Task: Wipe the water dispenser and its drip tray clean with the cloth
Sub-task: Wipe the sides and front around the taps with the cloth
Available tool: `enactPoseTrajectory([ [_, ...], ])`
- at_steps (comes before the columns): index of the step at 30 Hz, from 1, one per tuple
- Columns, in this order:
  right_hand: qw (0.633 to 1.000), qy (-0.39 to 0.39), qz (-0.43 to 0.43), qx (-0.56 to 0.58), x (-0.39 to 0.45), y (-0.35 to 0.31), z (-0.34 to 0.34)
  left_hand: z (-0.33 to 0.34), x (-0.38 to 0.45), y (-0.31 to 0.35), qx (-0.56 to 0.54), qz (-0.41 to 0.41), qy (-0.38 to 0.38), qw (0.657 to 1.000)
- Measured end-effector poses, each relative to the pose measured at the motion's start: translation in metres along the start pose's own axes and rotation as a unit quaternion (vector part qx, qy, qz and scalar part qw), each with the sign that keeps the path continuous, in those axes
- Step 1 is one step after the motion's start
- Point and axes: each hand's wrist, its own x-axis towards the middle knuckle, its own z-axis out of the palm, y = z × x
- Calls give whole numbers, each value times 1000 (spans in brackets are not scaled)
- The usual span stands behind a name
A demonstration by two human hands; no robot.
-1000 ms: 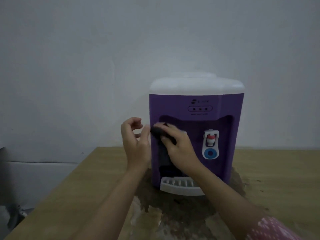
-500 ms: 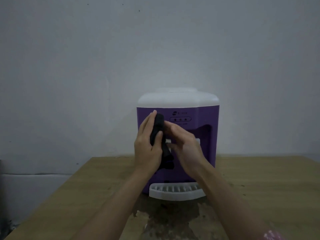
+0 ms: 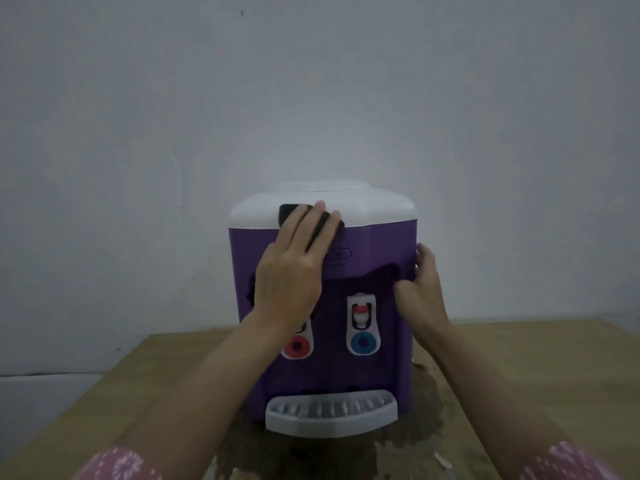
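A purple water dispenser with a white top stands on a wooden table. Its white drip tray juts out at the front bottom. My left hand lies flat with straight fingers on a black cloth, pressing it against the upper front where the white top meets the purple body. My right hand rests against the dispenser's right front edge, fingers loosely bent around the corner, holding nothing. Two taps show: one with a red disc, partly behind my left wrist, and one with a blue disc.
A dark worn patch spreads over the table under and in front of the dispenser. A plain grey wall stands close behind. The table's left edge runs diagonally, with a drop beyond it.
The cloth passed from both hands at mid-front to my left hand alone, which moved it up to the white top's edge. My right hand moved off to the dispenser's right side.
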Motion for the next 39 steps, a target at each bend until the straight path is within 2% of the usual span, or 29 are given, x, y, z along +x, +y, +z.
enactPoseTrajectory([
  [4,1000,9,-4,4,-4,14,5,3,-19,1,72,181,-61,979],
  [6,1000,9,-1,9,-2,15,4,-3,-2,-8,68,185,-34,980],
  [10,1000,2,4,6,-2,20,2,-8,33,-17,47,85,18,995],
  [11,1000,5,4,4,-2,21,3,-5,31,-15,43,97,17,994],
  [13,1000,13,4,3,-1,23,3,4,18,-6,42,171,-5,984],
  [16,1000,13,4,8,1,24,3,12,0,7,89,279,-61,954],
  [19,1000,4,2,19,3,27,2,10,14,13,109,259,-38,959],
  [22,999,-4,8,40,4,29,0,13,38,20,101,149,7,984],
  [24,999,-4,14,48,4,31,-1,20,45,29,87,121,9,989],
  [26,998,1,14,64,3,31,-2,31,36,39,92,194,-18,977],
  [28,996,7,20,89,3,28,-6,38,20,46,90,282,-85,951],
  [30,990,13,40,137,4,24,-12,38,13,44,89,327,-130,932],
  [32,979,18,65,193,5,19,-19,35,21,37,95,324,-91,937],
  [34,973,13,81,216,6,16,-23,28,36,31,96,258,-39,961],
  [36,970,8,95,226,5,18,-22,26,44,31,102,211,-26,972],
  [39,961,11,99,258,3,24,-20,38,30,43,110,268,-48,956],
])
